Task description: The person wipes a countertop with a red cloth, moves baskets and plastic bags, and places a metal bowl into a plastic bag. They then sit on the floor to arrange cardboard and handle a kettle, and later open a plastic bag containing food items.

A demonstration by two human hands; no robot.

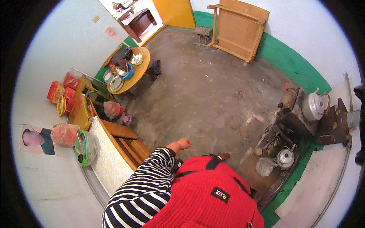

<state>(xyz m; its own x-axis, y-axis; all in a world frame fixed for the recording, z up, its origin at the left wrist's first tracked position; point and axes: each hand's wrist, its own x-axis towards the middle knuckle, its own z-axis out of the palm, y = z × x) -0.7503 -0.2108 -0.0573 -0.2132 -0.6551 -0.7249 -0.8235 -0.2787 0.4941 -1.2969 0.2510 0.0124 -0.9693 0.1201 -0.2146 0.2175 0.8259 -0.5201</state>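
Note:
My left hand (184, 144), below a black-and-white striped sleeve, hangs over the concrete floor (199, 99) with its fingers loosely curled. No object shows in it, but its palm is hidden. My right hand is out of view. The front of a red ribbed garment (196, 188) fills the bottom, with a brown shoe tip (224, 156) past its edge. Left of the arm stands a wooden cabinet with a pale patterned top (107, 159); on it are a green basket (82, 148) with plastic over it and a filled plastic bag (65, 135).
A round wooden table (142, 68) holds dishes and a blue basin (127, 72). At right are a stove with a metal kettle (313, 107), a second kettle (285, 159) and firewood (271, 139). A wooden table (239, 31) leans on the far wall near a small stool (202, 38).

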